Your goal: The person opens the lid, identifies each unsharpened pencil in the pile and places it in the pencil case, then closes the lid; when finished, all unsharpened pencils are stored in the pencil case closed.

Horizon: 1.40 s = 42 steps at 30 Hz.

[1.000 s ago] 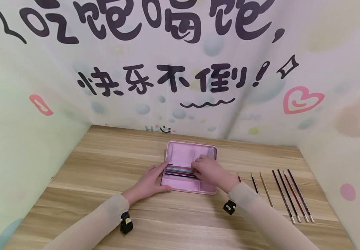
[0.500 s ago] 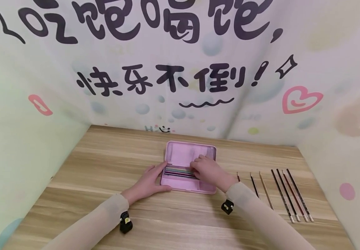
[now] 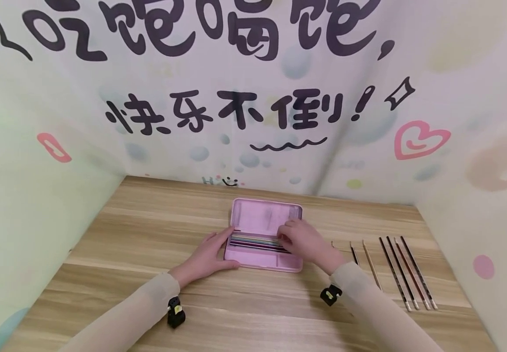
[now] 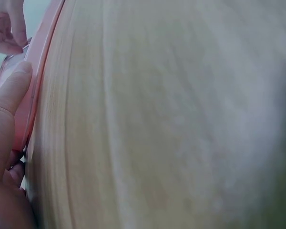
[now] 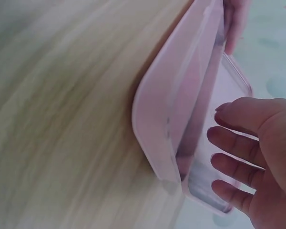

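A pink pencil case (image 3: 264,261) lies open on the wooden table, its lid (image 3: 255,215) tipped back toward the wall. Several thin pencils (image 3: 253,241) lie side by side in it. My left hand (image 3: 205,256) holds the case's left end, thumb along the front wall (image 4: 31,86) and fingers round toward the back. Over the right part of the case is my right hand (image 3: 303,239), overlapping the pencils' right ends in the head view. In the right wrist view its fingers (image 5: 233,143) are loosely bent and spread, with nothing between them.
Right of the case, a black pencil (image 3: 355,254) and a wood-coloured one (image 3: 372,265) lie on the table (image 3: 244,313). Farther right several dark and red pencils (image 3: 407,274) lie in a row. A printed cloth wall (image 3: 183,161) closes the back.
My right hand has shifted right, away from the pencils in the case, and more of their length shows. My left hand stays on the case's left end.
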Motion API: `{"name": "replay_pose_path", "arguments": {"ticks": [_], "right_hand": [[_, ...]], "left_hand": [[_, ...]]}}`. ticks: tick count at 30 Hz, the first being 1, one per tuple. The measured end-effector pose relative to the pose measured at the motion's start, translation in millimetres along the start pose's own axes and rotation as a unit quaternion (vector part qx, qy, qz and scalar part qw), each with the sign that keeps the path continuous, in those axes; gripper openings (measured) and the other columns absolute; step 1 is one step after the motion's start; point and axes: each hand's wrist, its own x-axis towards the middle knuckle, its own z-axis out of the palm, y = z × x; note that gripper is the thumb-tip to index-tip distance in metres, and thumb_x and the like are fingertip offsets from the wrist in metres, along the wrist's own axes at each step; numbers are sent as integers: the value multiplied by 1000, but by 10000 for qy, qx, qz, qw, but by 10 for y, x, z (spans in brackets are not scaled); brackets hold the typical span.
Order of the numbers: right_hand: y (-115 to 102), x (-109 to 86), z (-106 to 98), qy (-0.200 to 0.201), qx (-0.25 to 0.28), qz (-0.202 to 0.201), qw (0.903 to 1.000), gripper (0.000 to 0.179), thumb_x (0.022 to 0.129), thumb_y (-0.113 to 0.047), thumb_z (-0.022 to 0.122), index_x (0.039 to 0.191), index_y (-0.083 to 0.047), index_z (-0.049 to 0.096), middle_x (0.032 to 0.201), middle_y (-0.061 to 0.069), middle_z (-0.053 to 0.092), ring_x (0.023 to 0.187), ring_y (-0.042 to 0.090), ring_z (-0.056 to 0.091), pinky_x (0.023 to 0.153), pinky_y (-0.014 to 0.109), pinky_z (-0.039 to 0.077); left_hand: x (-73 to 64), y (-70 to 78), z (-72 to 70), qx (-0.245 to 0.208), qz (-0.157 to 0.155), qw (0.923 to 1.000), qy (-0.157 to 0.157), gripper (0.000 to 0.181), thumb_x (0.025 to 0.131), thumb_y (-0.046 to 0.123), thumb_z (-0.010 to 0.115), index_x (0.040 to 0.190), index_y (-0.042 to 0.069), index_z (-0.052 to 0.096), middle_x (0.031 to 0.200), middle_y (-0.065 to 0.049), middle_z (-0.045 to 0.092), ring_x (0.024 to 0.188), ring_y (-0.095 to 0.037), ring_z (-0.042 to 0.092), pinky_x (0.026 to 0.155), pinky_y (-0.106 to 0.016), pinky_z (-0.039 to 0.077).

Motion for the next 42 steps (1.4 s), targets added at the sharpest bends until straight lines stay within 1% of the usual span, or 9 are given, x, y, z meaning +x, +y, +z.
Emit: {"name": "replay_pose_path", "arguments": {"ticks": [2, 7, 9, 15, 24, 29, 33, 39, 42], "right_hand": [[10, -39, -33, 106, 52, 19, 9999, 6, 90, -11, 80, 90, -11, 74, 85, -1, 70, 82, 20, 63, 80, 40, 56], [21, -187, -149, 448, 107, -3, 9989, 10, 86, -7, 82, 88, -10, 73, 81, -2, 69, 77, 17, 59, 73, 36, 54], [22, -268, -196, 520, 119, 28, 9986, 10, 86, -6, 82, 88, -10, 73, 81, -2, 69, 76, 16, 58, 70, 34, 53], [98, -567, -289, 707, 98, 142, 9973, 11, 86, -3, 81, 92, -8, 74, 84, -2, 71, 78, 16, 60, 71, 35, 56], [284, -1039, -436, 726, -42, 524, 9960, 12, 87, -4, 81, 94, -11, 74, 84, -6, 70, 79, 15, 60, 70, 38, 55], [360, -1306, -532, 733, -83, 796, 9941, 14, 87, -4, 82, 95, -13, 75, 86, -10, 69, 80, 15, 60, 67, 35, 54], [468, -1509, -531, 857, -148, 1046, 9907, 17, 84, -3, 83, 95, -14, 75, 85, -11, 68, 79, 15, 61, 67, 36, 53], [668, -1819, -436, 1090, -225, 1473, 9828, 17, 81, -1, 84, 90, -11, 73, 81, -7, 68, 77, 20, 63, 80, 54, 54], [748, -1975, -376, 1151, -227, 1703, 9784, 16, 80, 1, 82, 87, -9, 72, 78, -6, 67, 74, 20, 61, 77, 51, 54]], "left_hand": [[7, -8, -4, -17, 13, 10000, 9, 103, 88, 42, 84, 163, 0, 28, 163, -21, 40, 148, -38, 42, 129, -56, 15], [15, -21, -10, -8, 69, 10000, 50, 103, 87, 43, 85, 162, -1, 29, 161, -23, 41, 147, -40, 43, 128, -59, 17], [12, -18, -12, -5, 50, 10000, 44, 103, 87, 42, 85, 162, -1, 30, 161, -23, 42, 146, -41, 43, 128, -59, 18], [13, -9, -16, -122, -12, 9999, 18, 102, 86, 41, 86, 162, -1, 31, 161, -22, 42, 147, -41, 42, 128, -58, 18], [18, -36, -11, -111, -135, 9998, -5, 101, 85, 42, 87, 163, 5, 33, 163, -17, 42, 148, -38, 41, 129, -56, 18], [26, -38, -9, -119, -88, 9999, 13, 101, 86, 43, 86, 162, 4, 33, 161, -18, 43, 147, -39, 43, 127, -59, 21], [23, -35, -18, -125, -114, 9999, -5, 100, 86, 42, 86, 163, 5, 33, 162, -18, 43, 148, -40, 42, 127, -58, 21], [15, -31, -25, -57, -19, 10000, 17, 99, 86, 40, 86, 162, 3, 33, 162, -20, 42, 149, -39, 40, 128, -56, 19], [7, -15, -24, -83, -35, 10000, -30, 99, 87, 40, 85, 162, 3, 33, 163, -19, 41, 150, -38, 39, 129, -55, 17]]}}
